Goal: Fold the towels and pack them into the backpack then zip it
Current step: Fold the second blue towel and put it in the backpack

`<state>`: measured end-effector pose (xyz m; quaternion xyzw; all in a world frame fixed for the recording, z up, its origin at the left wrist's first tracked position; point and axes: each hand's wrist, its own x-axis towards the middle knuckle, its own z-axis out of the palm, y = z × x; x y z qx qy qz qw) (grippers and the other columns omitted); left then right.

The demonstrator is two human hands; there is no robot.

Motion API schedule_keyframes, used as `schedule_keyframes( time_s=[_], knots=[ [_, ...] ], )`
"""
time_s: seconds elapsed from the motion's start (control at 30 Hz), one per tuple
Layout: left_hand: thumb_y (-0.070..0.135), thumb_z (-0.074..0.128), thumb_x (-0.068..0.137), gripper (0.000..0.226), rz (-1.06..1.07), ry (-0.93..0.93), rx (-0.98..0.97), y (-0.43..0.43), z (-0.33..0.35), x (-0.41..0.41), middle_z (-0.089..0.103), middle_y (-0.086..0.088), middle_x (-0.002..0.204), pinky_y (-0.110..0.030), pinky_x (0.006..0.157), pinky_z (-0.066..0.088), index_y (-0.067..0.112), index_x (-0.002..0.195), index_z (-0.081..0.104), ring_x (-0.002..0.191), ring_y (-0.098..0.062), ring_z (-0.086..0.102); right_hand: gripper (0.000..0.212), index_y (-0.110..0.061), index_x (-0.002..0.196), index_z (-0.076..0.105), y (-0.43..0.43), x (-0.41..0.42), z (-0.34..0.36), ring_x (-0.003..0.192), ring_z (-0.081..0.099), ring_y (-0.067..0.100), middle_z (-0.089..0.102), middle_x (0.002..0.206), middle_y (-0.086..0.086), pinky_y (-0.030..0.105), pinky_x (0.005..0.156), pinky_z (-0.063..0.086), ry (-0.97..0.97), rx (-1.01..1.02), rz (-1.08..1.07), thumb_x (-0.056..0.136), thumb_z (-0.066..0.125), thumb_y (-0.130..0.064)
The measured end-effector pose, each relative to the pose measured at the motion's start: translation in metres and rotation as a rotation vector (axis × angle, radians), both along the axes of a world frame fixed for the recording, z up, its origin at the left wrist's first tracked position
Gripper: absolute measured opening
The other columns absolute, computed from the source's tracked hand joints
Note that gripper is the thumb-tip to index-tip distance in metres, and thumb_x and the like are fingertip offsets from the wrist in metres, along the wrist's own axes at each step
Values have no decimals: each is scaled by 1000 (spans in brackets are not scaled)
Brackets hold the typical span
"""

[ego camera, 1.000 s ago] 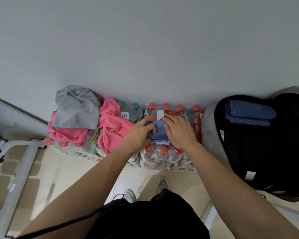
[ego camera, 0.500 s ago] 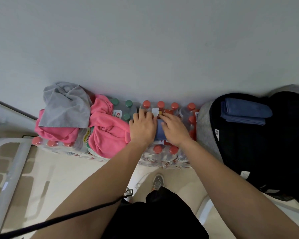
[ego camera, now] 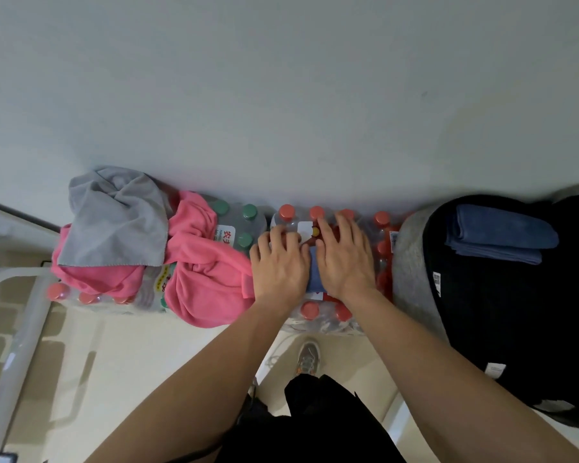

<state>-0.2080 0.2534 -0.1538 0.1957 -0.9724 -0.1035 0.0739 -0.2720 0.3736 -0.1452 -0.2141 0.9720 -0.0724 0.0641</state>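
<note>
I see L hand (ego camera: 279,265) & R hand (ego camera: 343,259) flat, fingers straight, side by side, pressing blue towel (ego camera: 315,274) on bottle pack (ego camera: 318,314). Backpack (ego camera: 498,312) open w/ navy towel (ego camera: 498,233) folded inside.

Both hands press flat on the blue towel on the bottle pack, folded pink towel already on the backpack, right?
No. Head view: the folded towel on the backpack is blue, not pink. Left hand and right hand do press flat on the blue towel on the bottle pack.
</note>
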Motion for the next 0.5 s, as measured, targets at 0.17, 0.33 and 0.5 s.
schedule_keyframes(
  time_s=[0.17,0.33,0.5],
  knots=[
    [36,44,98,23,6,3,10,0,-8,-7,53,-9,131,-47,95,40,20,106,58,117,-32,47,52,-24,150,32,-1,-3,-9,142,33,30,38,150,14,49,115,32,53,-6,-1,100,33,-38],
    [38,38,96,30,-5,-30,-25,1,-4,-9,56,-11,127,-48,90,41,19,104,59,112,-33,51,47,-23,145,40,-5,-2,-5,136,38,32,43,145,13,51,112,34,62,6,-3,100,41,-37],
    [40,32,95,33,-5,-60,19,0,0,-4,55,-7,123,-45,90,41,21,103,57,108,-30,50,37,-21,130,51,-3,5,-1,120,48,29,51,132,9,49,103,40,83,-17,2,99,39,-37]
  ],
)
